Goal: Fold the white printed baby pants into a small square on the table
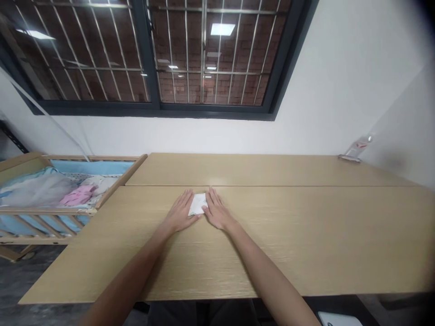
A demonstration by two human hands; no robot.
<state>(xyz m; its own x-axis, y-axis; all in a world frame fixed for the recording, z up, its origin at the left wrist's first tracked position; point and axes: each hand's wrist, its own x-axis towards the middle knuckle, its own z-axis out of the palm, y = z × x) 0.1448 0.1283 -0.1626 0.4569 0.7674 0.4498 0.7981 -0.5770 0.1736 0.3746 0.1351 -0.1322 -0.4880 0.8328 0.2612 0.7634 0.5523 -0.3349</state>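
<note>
1. The small white folded cloth lies flat on the wooden table, just short of the seam that runs between the near and far boards, well away from the side edges and from the near edge.
2. The left hand lies palm-down with its fingers straight and close together, its fingertips covering the cloth's left part. The right hand does the same on the right part. Neither hand grips anything; both press flat.
3. Judged from how it lies, the cloth is already down to a small, compact rectangle, so the folding looks mostly done; the hands appear to be flattening or creasing it. Whether another fold is left cannot be told from here.
4. The cloth's left and right edges are hidden under the fingers, so its full outline and the number of layers are not visible. A faint print may be on it, but it is too small to be sure.
5. At the far right corner of the table, a clear plastic bottle seems to lie against the wall; its label is not readable.
6. Beyond the left edge of the table stands a wooden cot with blue lining, pale netting and a pink garment inside; its left part is cut off by the frame.
7. A white object below the near edge is cut off at the bottom and cannot be identified.
</note>
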